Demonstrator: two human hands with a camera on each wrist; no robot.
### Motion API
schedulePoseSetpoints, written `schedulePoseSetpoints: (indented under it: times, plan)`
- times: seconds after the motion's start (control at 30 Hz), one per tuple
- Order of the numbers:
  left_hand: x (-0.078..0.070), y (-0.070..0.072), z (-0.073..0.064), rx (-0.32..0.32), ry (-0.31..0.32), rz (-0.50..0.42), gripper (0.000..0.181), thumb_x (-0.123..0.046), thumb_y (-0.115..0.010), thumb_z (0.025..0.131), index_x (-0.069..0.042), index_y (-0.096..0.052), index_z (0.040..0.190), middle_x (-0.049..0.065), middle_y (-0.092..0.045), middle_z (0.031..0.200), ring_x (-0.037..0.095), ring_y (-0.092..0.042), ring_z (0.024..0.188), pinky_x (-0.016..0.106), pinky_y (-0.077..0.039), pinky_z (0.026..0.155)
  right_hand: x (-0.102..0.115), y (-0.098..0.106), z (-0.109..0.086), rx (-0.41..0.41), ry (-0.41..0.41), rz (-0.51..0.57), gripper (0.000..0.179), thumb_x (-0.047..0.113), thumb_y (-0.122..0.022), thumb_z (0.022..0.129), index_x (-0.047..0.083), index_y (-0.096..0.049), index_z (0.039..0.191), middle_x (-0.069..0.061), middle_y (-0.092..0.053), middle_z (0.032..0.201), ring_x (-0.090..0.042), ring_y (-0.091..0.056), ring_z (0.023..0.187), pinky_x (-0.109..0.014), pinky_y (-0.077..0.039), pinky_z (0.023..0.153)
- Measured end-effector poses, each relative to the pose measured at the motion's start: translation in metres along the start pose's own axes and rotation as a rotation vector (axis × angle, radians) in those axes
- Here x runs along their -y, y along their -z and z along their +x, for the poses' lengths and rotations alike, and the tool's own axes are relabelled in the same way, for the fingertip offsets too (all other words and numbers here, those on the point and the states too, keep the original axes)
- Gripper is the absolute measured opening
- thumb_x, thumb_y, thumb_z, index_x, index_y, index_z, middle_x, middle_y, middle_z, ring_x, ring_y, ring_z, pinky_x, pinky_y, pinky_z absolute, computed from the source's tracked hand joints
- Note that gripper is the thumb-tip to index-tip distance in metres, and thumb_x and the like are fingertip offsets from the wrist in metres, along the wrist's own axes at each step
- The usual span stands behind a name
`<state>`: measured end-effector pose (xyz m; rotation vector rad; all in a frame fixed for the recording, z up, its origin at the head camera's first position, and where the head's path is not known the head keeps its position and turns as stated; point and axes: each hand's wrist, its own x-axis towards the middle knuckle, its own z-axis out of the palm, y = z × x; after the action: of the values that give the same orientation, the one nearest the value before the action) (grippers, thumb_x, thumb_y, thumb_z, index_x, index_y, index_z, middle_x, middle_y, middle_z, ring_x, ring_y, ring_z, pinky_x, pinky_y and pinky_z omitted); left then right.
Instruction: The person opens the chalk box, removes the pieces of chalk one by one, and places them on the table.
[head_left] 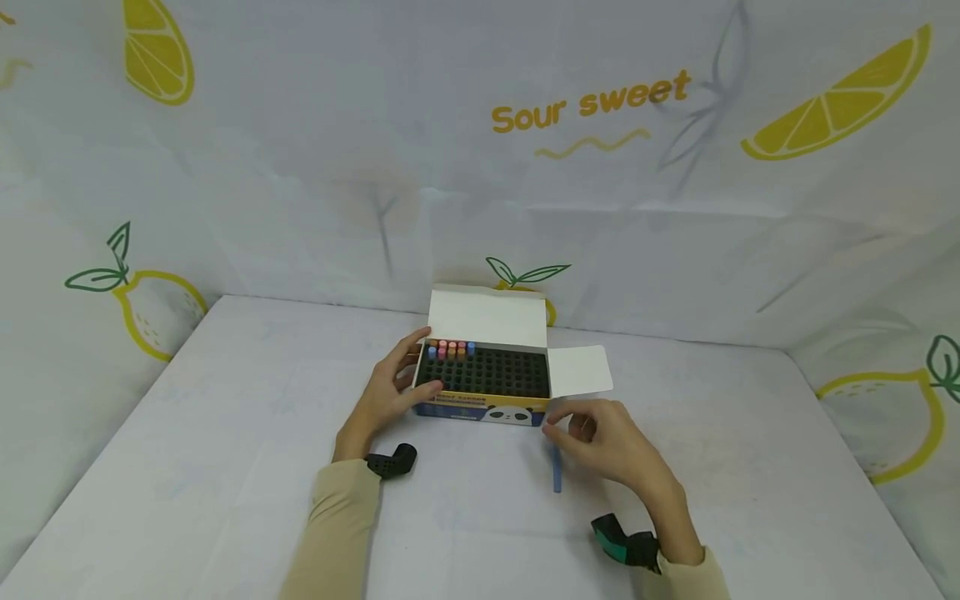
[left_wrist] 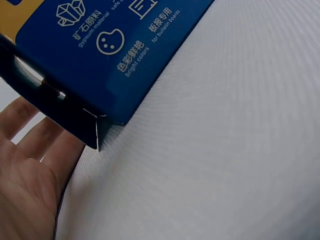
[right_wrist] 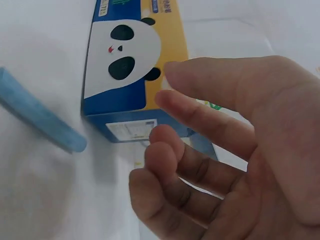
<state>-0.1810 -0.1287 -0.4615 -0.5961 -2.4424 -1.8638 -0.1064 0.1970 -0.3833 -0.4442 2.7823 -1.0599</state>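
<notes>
An open box of chalk [head_left: 480,410] has a blue and yellow front with a panda face. Its black foam insert [head_left: 517,371] has rows of holes, with several coloured chalk sticks [head_left: 452,350] standing at the back left. My left hand [head_left: 382,396] grips the box's left end, thumb at the front edge and fingers along the side. A blue chalk stick [head_left: 557,471] lies on the table before the box's right front corner. Close by that corner is my right hand [head_left: 611,437], fingers loosely bent and holding nothing; the chalk stick [right_wrist: 42,110] lies apart from it.
The white lid [head_left: 487,315] stands raised at the back of the box, and a side flap [head_left: 580,371] sticks out to the right. A white cloth covers the table [head_left: 225,467]. Behind it hangs a lemon-print curtain [head_left: 337,150].
</notes>
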Motion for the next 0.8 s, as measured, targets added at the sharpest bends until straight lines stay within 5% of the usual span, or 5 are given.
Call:
schedulePoseSetpoints:
  times: [0.4,0.8]
  plan:
    - [0.0,0.001,-0.001,0.002,-0.009,-0.006,0.08,-0.028,-0.076,0.09,-0.03,-0.036,0.159,0.02,-0.054,0.145,0.042,-0.055,0.134,0.061,-0.05,0.107,0.027,-0.013,0.023,-0.311,0.138,0.087,0.016,0.017,-0.078,0.09,0.008,-0.077,0.104,0.002,-0.058,0.06,-0.004,-0.048,0.053,-0.023,-0.042,0.047]
    - [-0.001,0.0,0.0,0.004,-0.019,0.0,0.08,-0.027,-0.076,0.09,-0.024,-0.036,0.159,0.022,-0.056,0.14,0.043,-0.058,0.129,0.06,-0.051,0.106,0.061,-0.032,0.074,-0.387,0.166,0.138,0.018,0.014,-0.077,0.09,0.003,-0.078,0.104,-0.007,-0.06,0.059,-0.009,-0.05,0.052,-0.021,-0.04,0.048]
